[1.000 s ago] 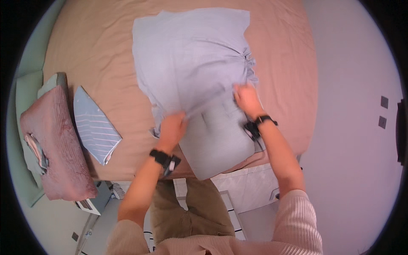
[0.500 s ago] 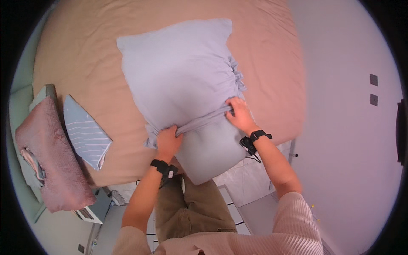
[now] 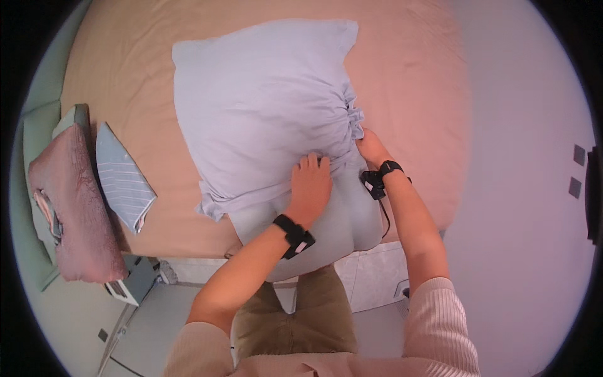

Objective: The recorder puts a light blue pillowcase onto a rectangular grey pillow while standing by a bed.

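**Two hands on a pillow at the near edge of the bed**

A pillow (image 3: 314, 220) lay at the near edge of the bed (image 3: 125, 81), partly inside a pale lilac pillowcase (image 3: 264, 107) that reached toward the middle of the bed. The left hand (image 3: 309, 188) rested flat on the bunched open end of the pillowcase, its fingers (image 3: 306, 164) stretched and released. The right hand (image 3: 372, 147) was at the gathered side of the pillowcase; its fingers were hidden, so I cannot tell their state. Near the left edge lay a folded striped cloth (image 3: 122, 179), with a pink folded cloth (image 3: 75, 201) just beside it
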Action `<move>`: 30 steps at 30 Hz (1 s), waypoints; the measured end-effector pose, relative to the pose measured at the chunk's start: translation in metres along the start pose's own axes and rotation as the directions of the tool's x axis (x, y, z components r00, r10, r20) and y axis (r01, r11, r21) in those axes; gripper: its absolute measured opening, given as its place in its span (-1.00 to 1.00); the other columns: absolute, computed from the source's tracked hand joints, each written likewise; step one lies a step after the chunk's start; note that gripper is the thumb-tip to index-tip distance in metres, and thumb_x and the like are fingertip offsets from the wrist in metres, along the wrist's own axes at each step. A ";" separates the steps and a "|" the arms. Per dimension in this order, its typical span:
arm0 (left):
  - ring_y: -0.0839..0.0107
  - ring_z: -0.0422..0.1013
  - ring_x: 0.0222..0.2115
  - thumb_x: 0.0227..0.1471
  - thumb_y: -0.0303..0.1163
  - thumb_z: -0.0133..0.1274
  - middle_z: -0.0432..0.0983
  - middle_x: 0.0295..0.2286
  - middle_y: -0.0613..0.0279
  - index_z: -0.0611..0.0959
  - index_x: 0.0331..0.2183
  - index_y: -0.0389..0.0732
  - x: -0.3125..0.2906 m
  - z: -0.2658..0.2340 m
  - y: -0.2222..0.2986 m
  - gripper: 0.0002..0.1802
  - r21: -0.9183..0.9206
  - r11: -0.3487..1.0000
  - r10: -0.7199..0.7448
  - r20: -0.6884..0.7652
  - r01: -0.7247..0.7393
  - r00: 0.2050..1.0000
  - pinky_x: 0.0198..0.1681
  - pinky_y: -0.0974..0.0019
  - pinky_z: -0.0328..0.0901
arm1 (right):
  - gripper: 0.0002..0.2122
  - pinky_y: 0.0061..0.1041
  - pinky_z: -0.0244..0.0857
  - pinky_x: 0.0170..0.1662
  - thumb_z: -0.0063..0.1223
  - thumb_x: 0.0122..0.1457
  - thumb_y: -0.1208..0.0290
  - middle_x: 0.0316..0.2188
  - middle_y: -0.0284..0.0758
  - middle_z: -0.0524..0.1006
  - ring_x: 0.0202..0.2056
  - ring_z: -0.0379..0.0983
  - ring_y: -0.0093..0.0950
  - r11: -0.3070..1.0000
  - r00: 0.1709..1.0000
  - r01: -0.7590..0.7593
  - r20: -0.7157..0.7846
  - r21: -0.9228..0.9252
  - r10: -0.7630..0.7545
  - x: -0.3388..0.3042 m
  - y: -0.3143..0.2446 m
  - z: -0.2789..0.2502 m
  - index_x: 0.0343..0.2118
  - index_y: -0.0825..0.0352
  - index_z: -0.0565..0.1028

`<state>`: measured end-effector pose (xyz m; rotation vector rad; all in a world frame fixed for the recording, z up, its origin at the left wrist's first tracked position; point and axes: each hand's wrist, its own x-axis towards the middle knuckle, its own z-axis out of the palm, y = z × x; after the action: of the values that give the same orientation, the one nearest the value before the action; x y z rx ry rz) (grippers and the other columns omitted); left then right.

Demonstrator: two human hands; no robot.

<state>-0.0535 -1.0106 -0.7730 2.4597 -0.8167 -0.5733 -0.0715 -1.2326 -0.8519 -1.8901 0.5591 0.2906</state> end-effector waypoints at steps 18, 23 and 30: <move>-0.02 0.42 -0.48 -0.06 -0.17 0.11 0.48 -0.57 -0.01 0.53 -0.57 -0.25 -0.018 0.068 0.104 -0.68 -0.231 0.973 0.091 0.404 0.005 0.910 -0.42 0.01 0.30 | -0.58 -0.06 0.30 -0.28 -0.18 0.25 0.16 -0.48 0.06 0.50 -0.37 0.42 0.07 0.820 0.907 -0.115 0.278 -0.560 0.317 -0.143 0.084 -0.118 -0.53 0.45 0.51; 0.00 0.46 -0.44 -0.07 -0.27 0.04 0.51 -0.54 0.00 0.55 -0.51 -0.23 -0.038 0.056 0.091 -0.79 -0.186 0.981 0.068 0.592 0.054 0.803 -0.38 -0.01 0.33 | -0.64 -0.07 0.34 -0.29 -0.16 0.23 0.19 -0.49 0.04 0.52 -0.39 0.46 0.02 0.866 0.951 -0.096 0.212 -0.490 0.226 -0.201 0.092 -0.104 -0.46 0.45 0.49; 0.01 0.40 -0.37 -0.29 -0.47 0.12 0.45 -0.50 0.04 0.47 -0.37 -0.19 -0.028 0.010 0.043 -0.70 -0.135 0.989 -0.027 0.189 0.053 0.982 -0.32 0.00 0.26 | -0.62 -0.09 0.27 -0.08 0.11 0.03 0.36 -0.12 0.00 0.42 -0.10 0.37 0.02 0.624 0.872 -0.249 0.109 -0.741 0.477 -0.167 0.017 -0.079 -0.09 0.35 0.36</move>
<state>-0.0984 -1.0261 -0.7506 2.3238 -0.7715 -0.8573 -0.2283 -1.2701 -0.7602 -2.3886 0.6861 1.2053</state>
